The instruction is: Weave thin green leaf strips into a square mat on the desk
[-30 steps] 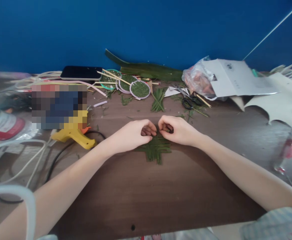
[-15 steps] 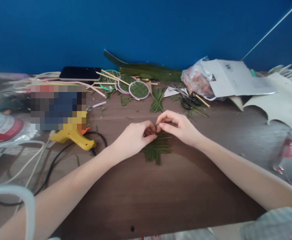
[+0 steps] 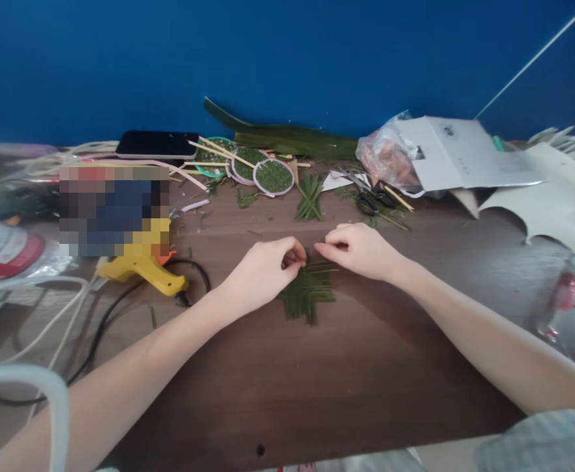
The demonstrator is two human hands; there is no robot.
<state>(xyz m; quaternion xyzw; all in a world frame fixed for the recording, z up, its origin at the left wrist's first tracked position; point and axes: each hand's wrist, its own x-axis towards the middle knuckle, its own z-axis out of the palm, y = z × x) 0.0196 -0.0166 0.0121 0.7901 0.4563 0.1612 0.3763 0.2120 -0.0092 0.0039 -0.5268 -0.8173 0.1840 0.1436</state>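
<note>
Matting (image 3: pixel 309 301) of woven green leaf strips is laid flat on the brown table (image 3: pixel 248 393), about midway between the near and far edges. Its upper left part is covered by the left hand (image 3: pixel 273 272), whose thumb and fingers are curled towards each other at the strips; whether a strip is pinched there cannot be told. The right hand (image 3: pixel 363 252) is held just beyond the matting's upper right side, apart from the left, with thumb and forefinger drawn together; whether anything is gripped cannot be told. Towards the far edge, a crossed leaf bundle (image 3: pixel 309 196) is placed between round frames (image 3: pixel 274 177) filled with green bits and black-handled scissors (image 3: pixel 368 202). Along that edge, a long leaf (image 3: pixel 292 139) is stretched and a phone (image 3: pixel 157 144) is set down. Towards the left edge, a yellow-handled tool (image 3: pixel 152 269) is seen; towards the far right corner, white card (image 3: pixel 553 190) is spread.
</note>
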